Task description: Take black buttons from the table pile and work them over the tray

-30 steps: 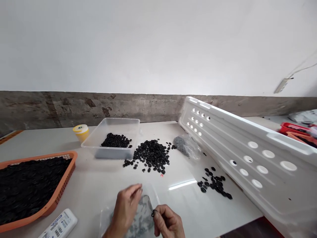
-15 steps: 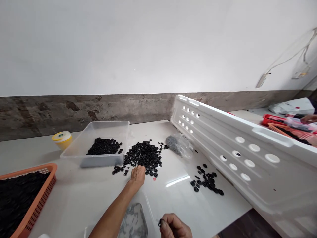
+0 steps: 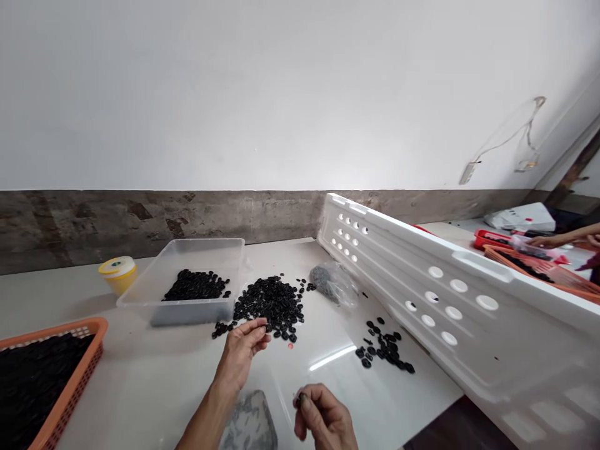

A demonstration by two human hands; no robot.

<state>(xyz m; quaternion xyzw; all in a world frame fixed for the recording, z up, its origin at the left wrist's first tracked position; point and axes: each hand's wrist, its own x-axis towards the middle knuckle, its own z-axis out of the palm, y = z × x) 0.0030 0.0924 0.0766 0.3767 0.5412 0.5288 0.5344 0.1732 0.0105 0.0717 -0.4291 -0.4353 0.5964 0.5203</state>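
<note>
My left hand [image 3: 239, 353] is pinched at the front edge of a pile of small black plastic pieces [image 3: 272, 300]. Whatever lies between its fingertips blends with the dark pile behind. Lower and to the right, my right hand [image 3: 325, 415] grips a small black plastic piece [image 3: 299, 400] between thumb and forefinger. A clear container [image 3: 187, 312] holding similar black pieces [image 3: 199, 284] stands behind and left of my left hand. Below the hands is a clear-lidded tub or bag of grey bits [image 3: 250, 422], partly covered by my left forearm.
On the left are an orange basket [image 3: 70, 387] of black parts and a yellow-white tub [image 3: 118, 275]. A bag of grey bits [image 3: 332, 281] and scattered larger black parts [image 3: 384, 347] lie right. A white perforated panel [image 3: 398, 269] stands upright; beyond it, another person's hand [image 3: 546, 240] reaches over red trays.
My left hand has drawn back from the pile toward me, its fingertips now pinched. My right hand has risen slightly, still holding its black piece. The view has turned slightly right.
</note>
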